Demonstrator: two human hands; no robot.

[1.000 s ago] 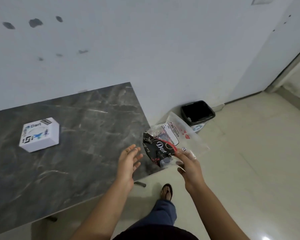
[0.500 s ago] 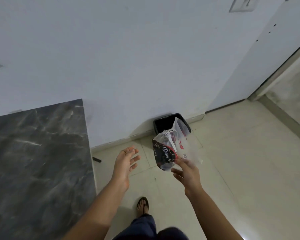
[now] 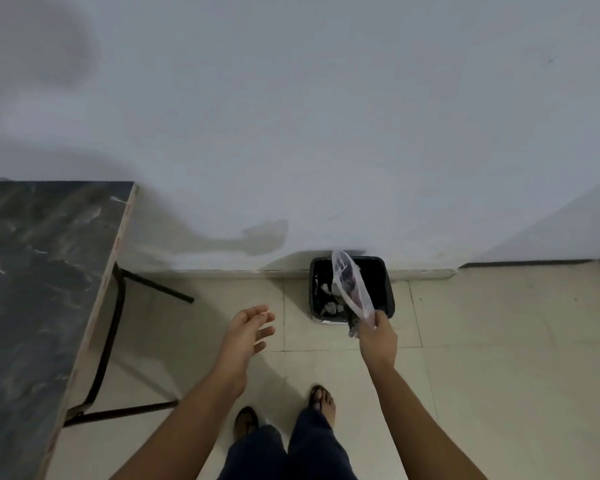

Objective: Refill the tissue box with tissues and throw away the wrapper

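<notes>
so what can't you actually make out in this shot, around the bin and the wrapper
- Head view: the print on the wrapper is blurred and creased, unreadable.
- The bin contents: a few pale scraps, too small to name; the wrapper covers the middle.
- The right hand shows its back, so the fingers' grip on the wrapper is hidden.
- The table is cut off by the left edge; no tissue box in view.

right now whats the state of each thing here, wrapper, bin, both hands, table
wrapper: empty, pinched at its lower end, held over the bin, not dropped
bin: open, no lid, on the floor against the wall, white scraps inside
right hand: closed on the wrapper
left hand: open, empty, fingers spread
table: dark marbled top, nothing on the part in view
</notes>
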